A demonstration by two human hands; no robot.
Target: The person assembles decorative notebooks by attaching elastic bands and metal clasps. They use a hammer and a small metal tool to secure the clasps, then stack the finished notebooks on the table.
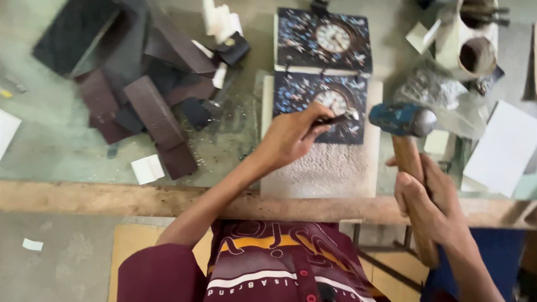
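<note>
Nearest, the right hand (428, 201) is wrapped tight around the wooden handle of one hammer (407, 144), its blue-and-grey head raised just right of the work; the handle's lower end is hidden behind the hand. The left hand (290, 137) pinches a thin dark metal tool (335, 119), fingers closed on it, its tip on the near clock panel (320, 105); what kind of tool it is cannot be made out. That panel lies on a pale block (327, 168) at the bench's near edge. A second clock panel (323, 40) lies just beyond, so two in all. Far left, a heap of dark brown strips (157, 105) overlaps, too tangled to count. Far right, two cans (469, 33) are cut off by the frame.
</note>
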